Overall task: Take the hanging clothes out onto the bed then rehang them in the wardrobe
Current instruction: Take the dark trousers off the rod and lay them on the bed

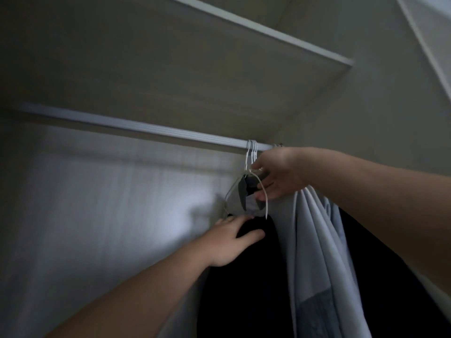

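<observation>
The clothes [310, 252] hung bunched at the rail's [136, 126] 3 o'clock end, the rail bare toward 9 o'clock. The right hand [278, 174] pinched the white hangers [251, 154] below their hooks; the left hand [229, 240] lay spread, gripping nothing, on the black garment [244, 289].

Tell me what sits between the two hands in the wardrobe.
In the head view, a dark collar and white hanger wire lie between the right hand above and left hand below.
</observation>
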